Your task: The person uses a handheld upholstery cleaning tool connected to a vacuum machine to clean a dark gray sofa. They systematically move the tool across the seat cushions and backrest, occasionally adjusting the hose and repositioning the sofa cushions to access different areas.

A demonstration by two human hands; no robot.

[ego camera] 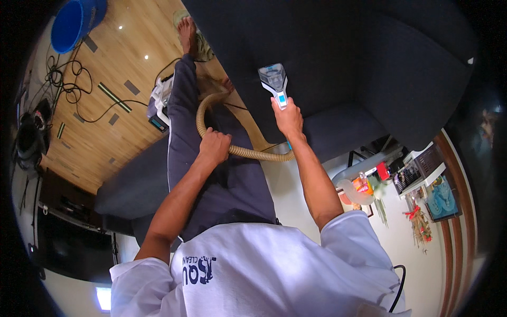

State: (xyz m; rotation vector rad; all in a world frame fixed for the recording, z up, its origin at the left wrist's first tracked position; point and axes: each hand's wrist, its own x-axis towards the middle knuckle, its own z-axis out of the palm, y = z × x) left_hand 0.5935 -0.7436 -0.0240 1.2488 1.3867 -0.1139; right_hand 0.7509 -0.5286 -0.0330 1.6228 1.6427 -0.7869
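Note:
My right hand grips the white handle of an upholstery cleaning nozzle with a clear, wide head. The head rests on or just above the dark fabric of a sofa; which of the two I cannot tell. A ribbed tan suction hose runs from near my right forearm across my lap. My left hand is closed around this hose, which bends up and away past my leg. Partly behind my leg stands a white and grey portable cleaning machine.
A blue bucket stands at the upper left on the wood-look floor. Tangled black cable lies near it. Another dark upholstered piece is at my left. Toward the right are a shelf with items and a picture.

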